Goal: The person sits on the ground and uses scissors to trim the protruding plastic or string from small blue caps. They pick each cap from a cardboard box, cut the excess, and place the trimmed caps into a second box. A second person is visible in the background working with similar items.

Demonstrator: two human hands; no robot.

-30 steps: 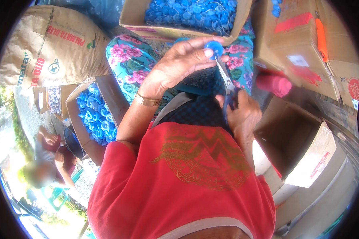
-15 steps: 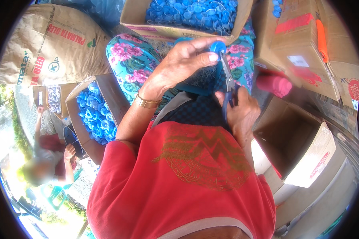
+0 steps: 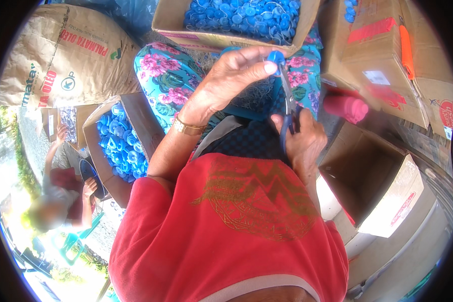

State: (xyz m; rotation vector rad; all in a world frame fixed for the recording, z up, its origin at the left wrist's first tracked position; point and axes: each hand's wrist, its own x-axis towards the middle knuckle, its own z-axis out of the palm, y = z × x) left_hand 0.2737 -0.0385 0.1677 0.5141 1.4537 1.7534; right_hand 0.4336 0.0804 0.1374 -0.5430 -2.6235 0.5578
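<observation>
Nearest: red short-sleeved shirt [image 3: 226, 211] with gold-coloured print, across the lower view. Just beyond, right hand [image 3: 306, 138]: fingers curled closed around the dark-blue handles of steel-bladed scissors [image 3: 290, 103], blades pointing up toward the left hand [image 3: 231, 75]. Blade opening narrow at most; exact gap at the tips too fine to tell.

In the left hand: small round blue plastic disc [image 3: 275, 56], pinched between thumb and fingers, raised above the lap, scissor tips at or just beside its lower edge. Actual contact not possible to confirm. At the left wrist, gold-coloured bracelet [image 3: 187, 128].

Handling notes, by judgement: grip the disc firmly by its rim, without bending it. Angle the blades along the edge and away from the left thumb tip, very near here. Use short snips with the tips; turn the disc rather than twist the right wrist. Steady the left forearm against any wobble.

Farther: between turquoise floral trouser legs [image 3: 158, 70], turquoise plastic tub [image 3: 242, 112] with pale stringy bits; past it, brown cardboard box [image 3: 201, 42] heaped with blue discs and thin pale strands. Leftward, second brown cardboard box [image 3: 145, 115] of blue pieces. Rightward, pink bottle-like object [image 3: 346, 107].

Farthest: large printed brown paper sack [image 3: 80, 55]; at far left, co-worker [image 3: 60, 204].
</observation>
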